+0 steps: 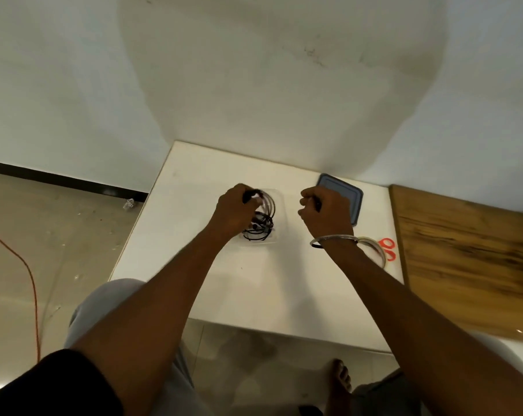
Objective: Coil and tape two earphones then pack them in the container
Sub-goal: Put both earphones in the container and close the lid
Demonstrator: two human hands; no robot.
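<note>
Left hand: fingers curled round a coiled black earphone, held over the clear container on the white table. A second black coil is seen inside the container. Right hand: fingers curled; whether anything is gripped cannot be told. A grey lid is noted behind it. A tape roll and orange scissors lie beside that wrist.

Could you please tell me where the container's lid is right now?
In the head view, the blue-grey lid lies on the white table, at its far right, just beyond the right hand.
</note>
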